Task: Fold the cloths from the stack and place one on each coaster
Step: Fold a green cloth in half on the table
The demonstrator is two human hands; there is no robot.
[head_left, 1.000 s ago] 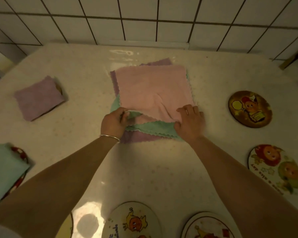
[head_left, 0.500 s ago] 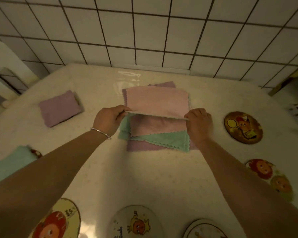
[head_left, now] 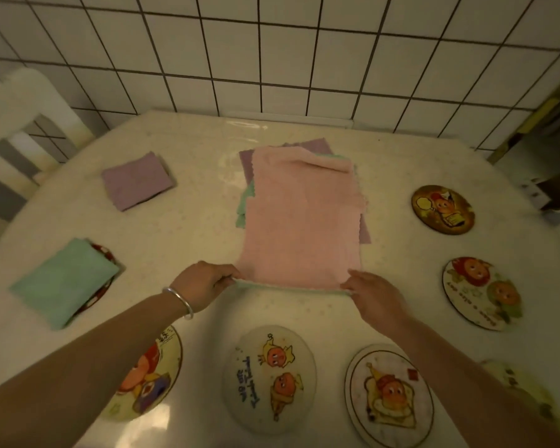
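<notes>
A pink cloth (head_left: 299,227) is stretched from the stack (head_left: 245,205) toward me, its far part still lying on the purple and green cloths. My left hand (head_left: 204,284) pinches its near left corner and my right hand (head_left: 370,294) pinches its near right corner. A folded purple cloth (head_left: 136,180) covers a coaster at the far left. A folded green cloth (head_left: 63,282) lies on a coaster (head_left: 105,253) at the left. Bare picture coasters lie near me (head_left: 272,376), (head_left: 388,392), (head_left: 149,370) and at the right (head_left: 442,209), (head_left: 480,292).
The round cream table (head_left: 175,240) stands against a white tiled wall (head_left: 272,53). A white chair back (head_left: 20,124) shows at the far left. One more coaster (head_left: 518,383) is blurred at the near right edge.
Both hands have pulled the pink cloth's near edge off the stack toward me, from above the stack to the table in front of it. The camera view has tilted upward.
</notes>
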